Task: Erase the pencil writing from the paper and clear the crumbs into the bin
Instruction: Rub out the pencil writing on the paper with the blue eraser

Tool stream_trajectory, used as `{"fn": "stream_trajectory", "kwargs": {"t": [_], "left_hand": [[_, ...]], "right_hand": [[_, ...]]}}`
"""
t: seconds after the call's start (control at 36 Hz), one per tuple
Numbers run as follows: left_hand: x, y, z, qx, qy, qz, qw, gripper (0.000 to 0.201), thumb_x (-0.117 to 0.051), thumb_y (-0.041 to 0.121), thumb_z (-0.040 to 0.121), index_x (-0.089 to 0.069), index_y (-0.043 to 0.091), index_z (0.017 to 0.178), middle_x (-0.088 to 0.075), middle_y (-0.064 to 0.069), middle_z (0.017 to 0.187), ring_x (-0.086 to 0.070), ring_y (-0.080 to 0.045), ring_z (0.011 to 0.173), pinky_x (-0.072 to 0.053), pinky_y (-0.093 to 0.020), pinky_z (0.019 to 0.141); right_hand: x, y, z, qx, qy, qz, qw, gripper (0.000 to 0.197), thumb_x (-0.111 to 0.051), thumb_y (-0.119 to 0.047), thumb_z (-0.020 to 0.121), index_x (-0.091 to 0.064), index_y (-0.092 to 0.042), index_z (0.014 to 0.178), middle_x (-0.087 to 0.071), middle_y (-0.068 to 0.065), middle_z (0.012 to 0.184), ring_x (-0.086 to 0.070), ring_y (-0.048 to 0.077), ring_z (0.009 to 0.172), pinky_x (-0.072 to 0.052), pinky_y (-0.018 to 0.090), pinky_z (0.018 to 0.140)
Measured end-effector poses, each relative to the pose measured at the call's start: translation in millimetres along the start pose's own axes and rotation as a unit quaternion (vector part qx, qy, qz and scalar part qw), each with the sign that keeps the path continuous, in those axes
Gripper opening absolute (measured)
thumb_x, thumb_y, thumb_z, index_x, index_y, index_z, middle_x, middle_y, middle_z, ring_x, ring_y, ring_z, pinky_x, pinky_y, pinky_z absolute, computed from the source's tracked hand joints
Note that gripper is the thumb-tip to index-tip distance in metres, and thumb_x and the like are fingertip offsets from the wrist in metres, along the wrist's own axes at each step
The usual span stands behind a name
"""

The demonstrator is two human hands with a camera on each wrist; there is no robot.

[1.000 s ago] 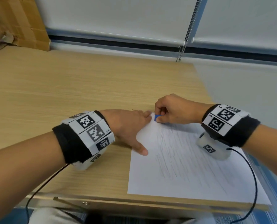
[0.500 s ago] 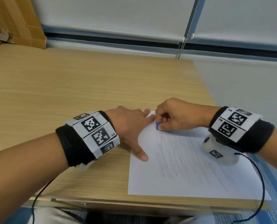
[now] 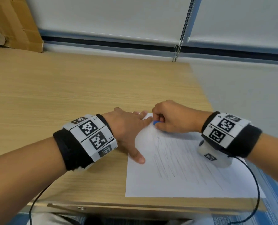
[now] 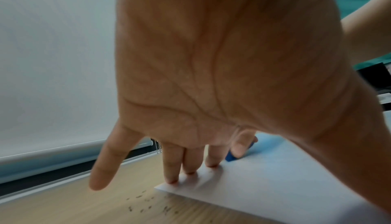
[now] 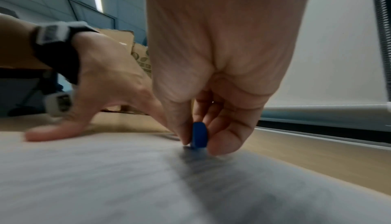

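1. The paper (image 3: pixel 180 164) lies flat at the near right corner of the table (image 3: pixel 70 98), its long axis running away from the person and tilted a little to the right; its far left corner points toward the window wall.
2. Faint grey pencil lines (image 3: pixel 170 161) slant across the sheet, mostly along its length.
3. The right hand (image 3: pixel 172 119) pinches a small blue eraser (image 3: pixel 156 122) between thumb and curled fingers, standing it on edge with its lower end touching the paper near the far left corner.
4. The left hand (image 3: pixel 127 127) rests with straight, spread fingers: three fingertips (image 4: pixel 190 171) press the sheet's far corner, the thumb lies on its left edge, the little finger is lifted off the table.
5. Small dark crumbs (image 4: pixel 146 202) are scattered on the wood just beyond the paper's corner.
6. The table is pale wood-grain laminate, smooth and matt, with a straight right edge.
7. Behind it hang white roller blinds (image 3: pixel 110 15) with a beaded chain (image 3: pixel 183 28) above a dark sill strip.
8. A brown cardboard box (image 3: pixel 10 23) stands at the far left.
9. Both wrists wear black bands with square printed markers.
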State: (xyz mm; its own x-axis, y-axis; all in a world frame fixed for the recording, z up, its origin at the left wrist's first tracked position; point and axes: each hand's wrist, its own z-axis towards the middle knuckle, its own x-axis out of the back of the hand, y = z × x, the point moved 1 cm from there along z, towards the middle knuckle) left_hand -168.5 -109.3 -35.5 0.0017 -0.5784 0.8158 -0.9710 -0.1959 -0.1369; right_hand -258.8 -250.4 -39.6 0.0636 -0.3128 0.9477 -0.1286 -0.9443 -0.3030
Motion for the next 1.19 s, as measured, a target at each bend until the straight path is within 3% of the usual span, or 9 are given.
{"fn": "stream_trajectory", "kwargs": {"t": [0.11,0.28,0.42,0.56,0.64,0.72,0.86,1.0,1.19], "left_hand": [[2,1,0,-0.004,-0.006,0.002,1.0,0.13,-0.066,0.079,0.063,0.014,0.032,0.154,0.016,0.005,0.162,-0.009,-0.018,0.15,-0.023,-0.055,0.11],[2,2,1,0.001,-0.024,0.006,1.0,0.129,-0.064,0.079,0.066,0.024,0.034,0.15,0.023,0.004,0.161,0.0,-0.02,0.151,-0.015,-0.064,0.113],[2,2,1,-0.005,-0.017,0.003,1.0,0.128,-0.065,0.079,0.064,0.02,0.038,0.151,0.019,0.003,0.162,-0.004,-0.02,0.151,-0.018,-0.061,0.112],[0,0,1,-0.002,-0.018,0.002,1.0,0.129,-0.062,0.081,0.065,0.023,0.034,0.15,0.023,0.005,0.16,0.002,-0.018,0.151,-0.013,-0.062,0.113],[1,1,-1,-0.007,-0.015,-0.012,1.0,0.127,-0.066,0.077,0.066,0.019,0.037,0.151,0.02,0.004,0.162,0.0,-0.019,0.151,-0.013,-0.063,0.113],[3,2,-1,-0.005,-0.015,-0.01,1.0,0.126,-0.067,0.076,0.066,0.016,0.037,0.152,0.018,0.003,0.162,-0.001,-0.02,0.151,-0.012,-0.066,0.113],[3,3,0,-0.003,-0.023,-0.004,1.0,0.129,-0.065,0.077,0.067,0.024,0.035,0.15,0.022,0.002,0.161,0.003,-0.021,0.151,-0.01,-0.066,0.113],[4,4,-2,-0.004,-0.022,-0.01,1.0,0.122,-0.067,0.075,0.068,0.011,0.036,0.154,0.019,0.001,0.162,-0.002,-0.022,0.151,-0.011,-0.066,0.113],[3,3,-1,-0.003,-0.024,-0.011,1.0,0.127,-0.067,0.075,0.068,0.023,0.039,0.149,0.022,0.001,0.161,0.001,-0.022,0.151,-0.01,-0.067,0.113]], "right_hand": [[-2,-12,-8,0.035,-0.062,0.016,0.997,0.007,-0.069,-0.017,0.082,-0.067,-0.011,0.079,-0.064,0.0,0.073,-0.055,0.01,0.062,-0.043,0.019,0.057],[8,11,-1,-0.015,-0.007,0.008,1.0,0.007,-0.067,-0.014,0.082,-0.065,-0.008,0.078,-0.063,0.0,0.073,-0.052,0.008,0.06,-0.043,0.024,0.058],[0,-7,-11,0.026,-0.087,0.034,0.995,0.006,-0.07,-0.018,0.082,-0.069,-0.012,0.081,-0.067,0.002,0.076,-0.058,0.012,0.064,-0.047,0.022,0.059],[8,11,0,-0.011,-0.011,0.02,1.0,0.008,-0.069,-0.015,0.082,-0.066,-0.008,0.079,-0.064,0.0,0.073,-0.053,0.007,0.06,-0.043,0.019,0.056],[-1,-5,-9,0.015,-0.05,0.038,0.998,0.005,-0.068,-0.012,0.081,-0.066,-0.009,0.078,-0.065,0.003,0.074,-0.056,0.013,0.062,-0.045,0.021,0.056],[-2,-9,-10,0.021,-0.087,0.061,0.994,0.007,-0.071,-0.017,0.082,-0.068,-0.011,0.08,-0.066,0.001,0.071,-0.051,0.005,0.056,-0.043,0.017,0.053],[6,6,-2,-0.016,-0.017,0.051,0.998,0.007,-0.07,-0.014,0.081,-0.067,-0.009,0.077,-0.066,0.002,0.071,-0.051,0.004,0.055,-0.042,0.015,0.053],[-5,-16,-15,0.024,-0.109,0.081,0.99,0.007,-0.072,-0.016,0.081,-0.068,-0.009,0.08,-0.065,-0.002,0.069,-0.053,0.005,0.056,-0.043,0.016,0.054],[2,-1,-9,-0.028,-0.051,0.096,0.994,0.008,-0.071,-0.016,0.082,-0.068,-0.009,0.078,-0.069,0.0,0.066,-0.054,0.001,0.052,-0.043,0.013,0.052]]}}
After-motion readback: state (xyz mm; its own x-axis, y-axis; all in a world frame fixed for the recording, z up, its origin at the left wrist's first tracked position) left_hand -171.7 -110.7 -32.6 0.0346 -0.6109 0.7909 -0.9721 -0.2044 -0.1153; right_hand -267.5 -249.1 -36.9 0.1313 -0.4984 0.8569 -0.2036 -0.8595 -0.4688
